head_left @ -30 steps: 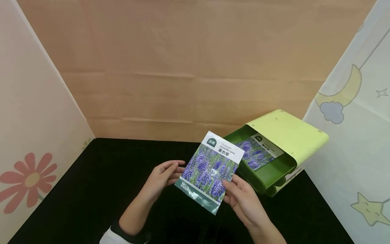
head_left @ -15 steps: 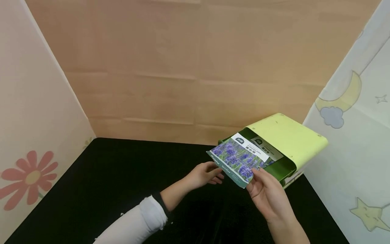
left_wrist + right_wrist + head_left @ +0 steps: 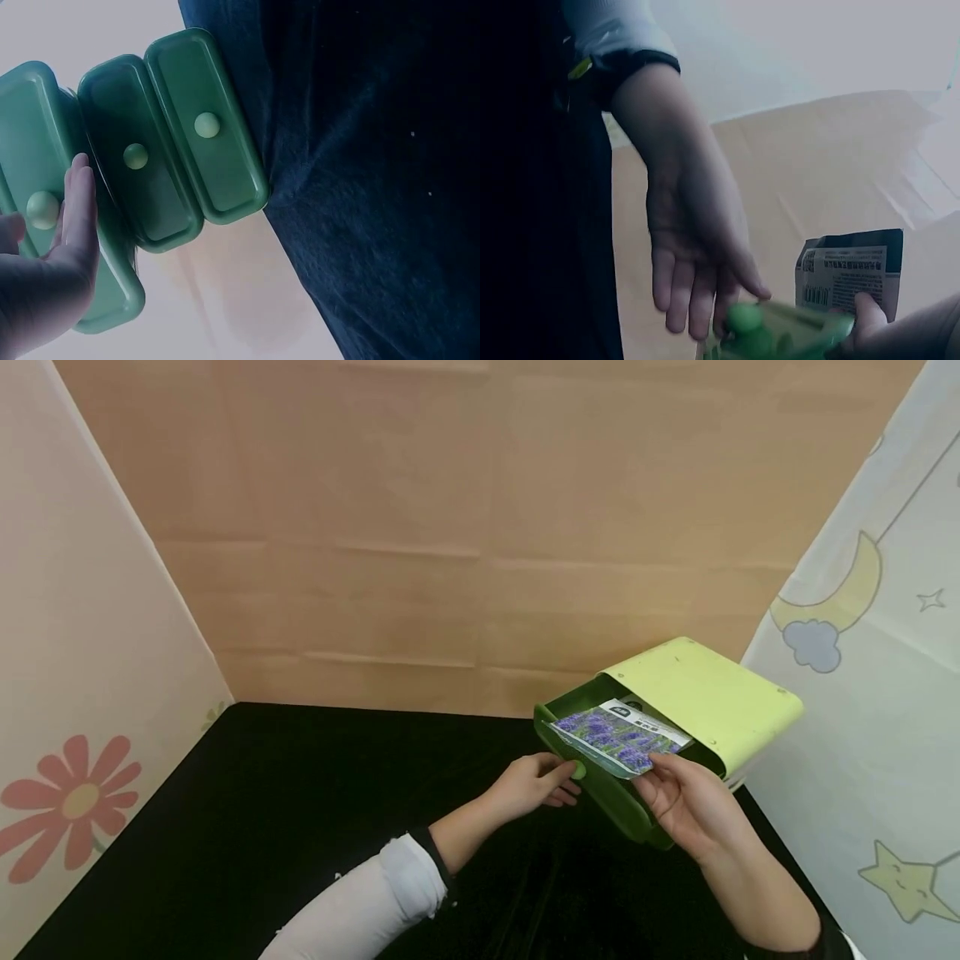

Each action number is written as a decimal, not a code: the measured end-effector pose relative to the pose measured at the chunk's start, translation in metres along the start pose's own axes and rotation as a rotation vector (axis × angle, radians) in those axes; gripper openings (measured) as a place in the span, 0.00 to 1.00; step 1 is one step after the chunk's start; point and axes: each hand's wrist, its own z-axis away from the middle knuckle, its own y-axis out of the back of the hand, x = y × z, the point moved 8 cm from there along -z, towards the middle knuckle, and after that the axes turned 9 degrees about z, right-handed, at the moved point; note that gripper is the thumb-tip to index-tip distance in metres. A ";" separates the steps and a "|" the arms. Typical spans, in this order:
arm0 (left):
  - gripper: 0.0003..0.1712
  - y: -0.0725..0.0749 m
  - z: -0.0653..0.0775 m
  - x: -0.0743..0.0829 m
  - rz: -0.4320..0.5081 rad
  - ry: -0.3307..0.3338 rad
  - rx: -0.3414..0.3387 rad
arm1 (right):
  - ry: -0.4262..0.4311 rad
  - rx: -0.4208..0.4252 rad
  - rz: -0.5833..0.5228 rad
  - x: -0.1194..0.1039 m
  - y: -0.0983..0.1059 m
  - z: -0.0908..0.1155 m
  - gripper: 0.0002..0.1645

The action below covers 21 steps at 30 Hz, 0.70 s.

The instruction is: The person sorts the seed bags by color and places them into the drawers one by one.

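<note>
My right hand (image 3: 693,802) pinches a lavender seed packet (image 3: 615,737) by its near right corner, low over the pulled-out top drawer (image 3: 551,735). The packet lies nearly flat, picture side up; its printed back (image 3: 844,277) shows in the right wrist view. A second packet beneath it is mostly hidden. My left hand (image 3: 528,789) is at the drawer's front, thumb and fingers on either side of the round light-green knob (image 3: 43,210), pinching it. The drawer belongs to a small yellow-green cabinet (image 3: 705,697).
Two lower drawers (image 3: 139,195) with round knobs are pushed in. A black cloth (image 3: 337,810) covers the table. Behind stands a tan paper backdrop (image 3: 375,527), with patterned white panels (image 3: 885,735) at the sides.
The right hand has carried the packet rightward from above the table and tipped it flat over the drawer. My left hand has left the packet and moved right to the drawer knob.
</note>
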 end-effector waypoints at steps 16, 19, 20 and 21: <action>0.22 0.003 -0.001 -0.003 0.043 0.014 0.005 | -0.155 0.162 0.352 -0.001 0.030 -0.028 0.39; 0.22 0.005 0.001 -0.002 0.057 0.017 0.018 | -0.157 0.136 0.351 -0.001 0.026 -0.031 0.40; 0.22 0.006 0.002 -0.002 0.058 0.016 0.022 | -0.153 0.120 0.351 -0.001 0.024 -0.031 0.40; 0.22 0.006 0.002 -0.002 0.055 0.015 0.026 | -0.148 0.106 0.346 -0.002 0.023 -0.031 0.41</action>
